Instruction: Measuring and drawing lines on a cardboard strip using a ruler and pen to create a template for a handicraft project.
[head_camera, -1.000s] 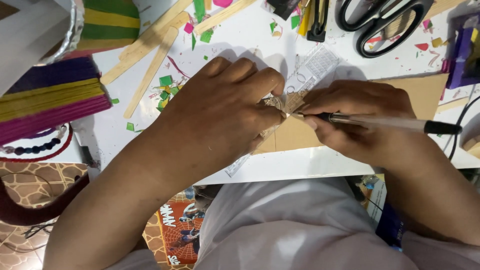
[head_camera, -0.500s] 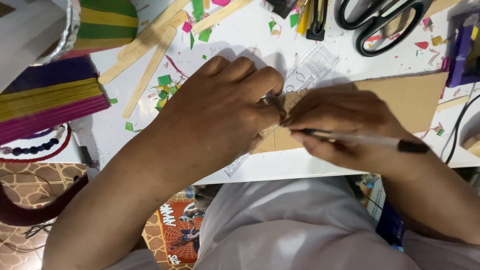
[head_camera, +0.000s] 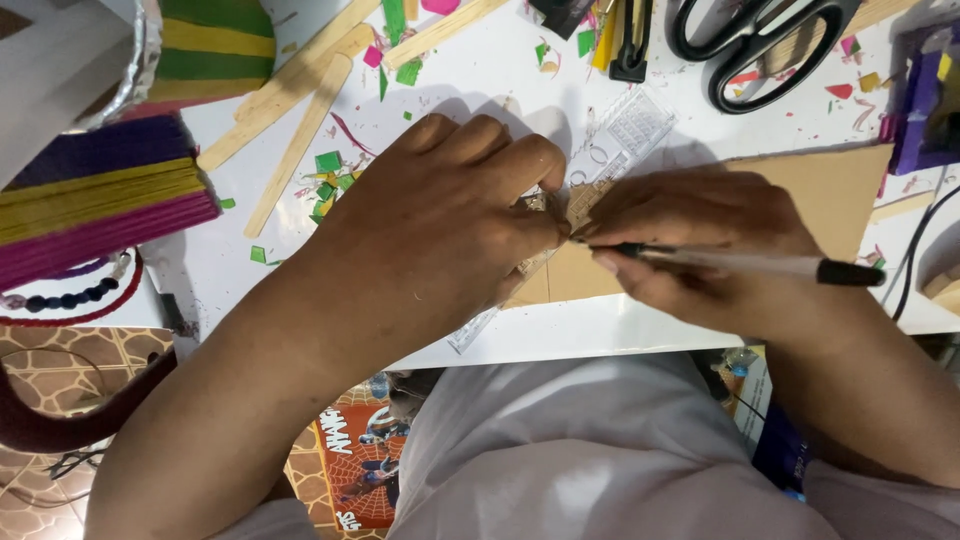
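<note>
A clear ruler (head_camera: 610, 150) is pressed onto cardboard (head_camera: 800, 195) by the left hand (head_camera: 440, 220), mostly hidden; a pen (head_camera: 750, 265) is gripped by the right hand (head_camera: 690, 240) near the table edge (head_camera: 600, 335).

— Any packages, labels, signs or screens here?

— Only one thing that counts: a printed comic-style sheet or package (head_camera: 350, 465) on the floor, near, left of centre, below the table's near edge.

— Shape and colours?

— Flat and roughly rectangular, tilted; mostly orange-red with a dark web pattern, a small blue-and-red figure, and white lettering. An arm hides its left part and pale cloth covers its right.

— Anything on the table itself?

— None that I can make out.
</note>
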